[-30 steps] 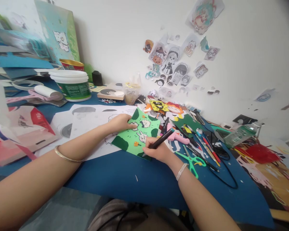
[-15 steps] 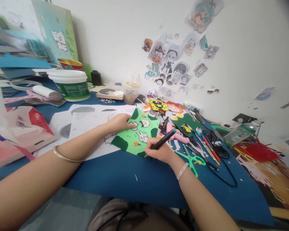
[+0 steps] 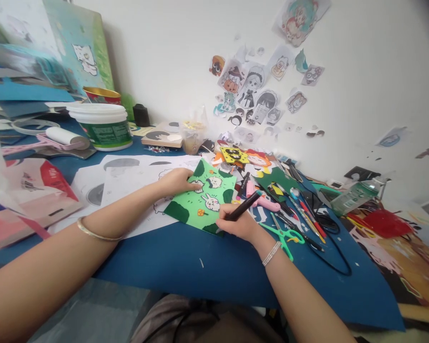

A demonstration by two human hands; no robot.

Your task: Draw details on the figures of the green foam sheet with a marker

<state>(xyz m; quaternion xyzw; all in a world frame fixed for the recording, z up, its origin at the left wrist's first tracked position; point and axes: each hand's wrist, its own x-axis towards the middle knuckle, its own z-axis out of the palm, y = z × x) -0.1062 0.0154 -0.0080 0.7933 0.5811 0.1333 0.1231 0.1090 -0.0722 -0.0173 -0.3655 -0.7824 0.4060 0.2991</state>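
A green card with dark green patches, white cartoon animals and small orange flowers lies tilted on the blue table. At its upper left edge, my left hand grips it with the thumb on top; the other fingers are partly hidden. My right hand is closed around a black marker with a teal end pointing up and right. That hand rests on the card's lower right corner, and the marker's tip is hidden behind the fingers. Under the card's left side are white sheets with printed drawings.
Green scissors lie right of my right hand, near a pink tool, several pens and a black cable. Paper cutouts are piled behind the card. A white-lidded tub and a pink roller stand at left.
The view has shifted very slightly. Both hands keep their places on the card, and the marker stays in my right hand at nearly the same slant.
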